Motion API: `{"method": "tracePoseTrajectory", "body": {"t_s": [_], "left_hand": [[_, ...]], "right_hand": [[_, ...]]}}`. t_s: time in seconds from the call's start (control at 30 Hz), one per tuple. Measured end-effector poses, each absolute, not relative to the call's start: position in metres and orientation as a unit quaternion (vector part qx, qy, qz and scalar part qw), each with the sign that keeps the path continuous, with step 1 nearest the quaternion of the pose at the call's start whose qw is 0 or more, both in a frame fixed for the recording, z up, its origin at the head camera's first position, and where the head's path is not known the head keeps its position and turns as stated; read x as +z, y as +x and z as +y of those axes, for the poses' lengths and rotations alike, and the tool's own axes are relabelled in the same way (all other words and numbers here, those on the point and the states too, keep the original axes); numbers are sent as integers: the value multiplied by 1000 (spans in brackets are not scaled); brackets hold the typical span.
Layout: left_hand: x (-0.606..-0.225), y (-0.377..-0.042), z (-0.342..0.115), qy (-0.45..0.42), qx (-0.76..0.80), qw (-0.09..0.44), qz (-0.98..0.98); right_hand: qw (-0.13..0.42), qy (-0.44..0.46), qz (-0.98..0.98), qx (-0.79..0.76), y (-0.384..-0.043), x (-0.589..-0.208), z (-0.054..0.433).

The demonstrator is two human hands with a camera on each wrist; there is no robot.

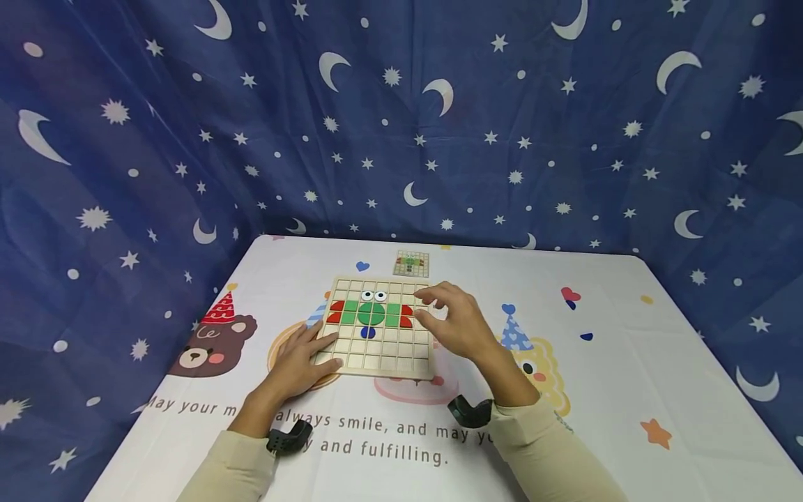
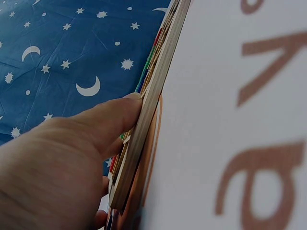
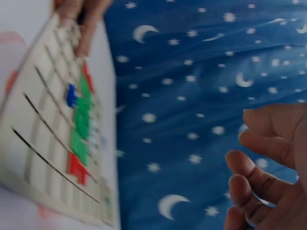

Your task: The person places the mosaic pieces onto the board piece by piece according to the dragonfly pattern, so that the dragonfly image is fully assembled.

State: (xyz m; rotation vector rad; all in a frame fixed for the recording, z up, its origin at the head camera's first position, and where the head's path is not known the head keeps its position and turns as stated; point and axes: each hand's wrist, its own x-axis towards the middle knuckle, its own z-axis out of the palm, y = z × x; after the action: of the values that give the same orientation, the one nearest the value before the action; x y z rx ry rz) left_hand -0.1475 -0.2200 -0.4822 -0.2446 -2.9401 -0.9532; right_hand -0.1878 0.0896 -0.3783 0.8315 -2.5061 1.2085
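Note:
A wooden grid board (image 1: 408,357) lies on the table with colored pieces in its cells. A green circle (image 1: 371,314) sits between green squares (image 1: 393,315), with red pieces (image 1: 406,316) at both ends. Above the circle are two white eye pieces (image 1: 373,296), and a blue round shape (image 1: 368,333) lies below it. My left hand (image 1: 297,362) rests on the board's left edge, fingers spread and thumb on the rim (image 2: 132,155). Over the board's right edge hovers my right hand (image 1: 461,324); its fingers (image 3: 264,177) are loosely bent with nothing between them.
Behind the board lies a small pattern card (image 1: 423,270) picturing a similar figure. Two loose blue pieces, one nearer (image 1: 586,337) and one farther (image 1: 571,305), lie to the right on the printed tablecloth (image 1: 477,279). A blue starry curtain (image 1: 389,188) stands behind and at the left.

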Motion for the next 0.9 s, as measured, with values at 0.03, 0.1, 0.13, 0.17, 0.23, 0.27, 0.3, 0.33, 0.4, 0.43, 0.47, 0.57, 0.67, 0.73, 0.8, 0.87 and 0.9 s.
{"method": "tracePoseTrajectory", "body": {"t_s": [0.03,0.1,0.13,0.17,0.23,0.27,0.3,0.33,0.4,0.43,0.47,0.57,0.67,0.73,0.8,0.87,0.9], "left_hand": [[-482,-147,-220,-79,-307,20,-948],[-483,-147,-220,-79,-308,20,-948],[-483,-147,-220,-80,-309,20,-948],[-483,-147,-220,-80,-309,21,-947],[-484,-147,-220,-83,-311,23,-947],[-484,-147,-220,-83,-312,23,-946],[-485,-147,-220,-84,-312,23,-946],[-485,-147,-220,-84,-313,22,-946],[-485,-147,-219,-85,-314,22,-945],[-485,-147,-219,-85,-313,23,-946],[-485,-148,-219,-85,-313,24,-946],[-484,-148,-219,-85,-313,28,-946],[-484,-148,-219,-85,-314,29,-945],[-483,-148,-219,-85,-314,27,-945],[-483,-148,-219,-83,-313,24,-946],[-483,-148,-219,-82,-311,24,-946],[-483,-148,-220,-81,-311,25,-947]], "right_hand": [[129,286,-856,411,-185,-374,96],[147,289,-853,409,-179,-365,110],[155,290,-851,408,-177,-363,116],[165,293,-849,407,-175,-360,123],[186,295,-844,406,-170,-356,137],[196,295,-842,406,-168,-354,144],[207,295,-840,406,-167,-353,152],[215,294,-836,409,-166,-352,160],[236,291,-831,411,-165,-352,176],[245,288,-830,410,-165,-352,184],[254,283,-829,409,-165,-352,192],[276,265,-834,397,-167,-355,215],[289,239,-842,388,-170,-361,237],[292,215,-846,390,-175,-367,253],[288,182,-852,398,-180,-374,268],[282,149,-855,408,-186,-384,283],[278,132,-857,413,-190,-390,291]]}}
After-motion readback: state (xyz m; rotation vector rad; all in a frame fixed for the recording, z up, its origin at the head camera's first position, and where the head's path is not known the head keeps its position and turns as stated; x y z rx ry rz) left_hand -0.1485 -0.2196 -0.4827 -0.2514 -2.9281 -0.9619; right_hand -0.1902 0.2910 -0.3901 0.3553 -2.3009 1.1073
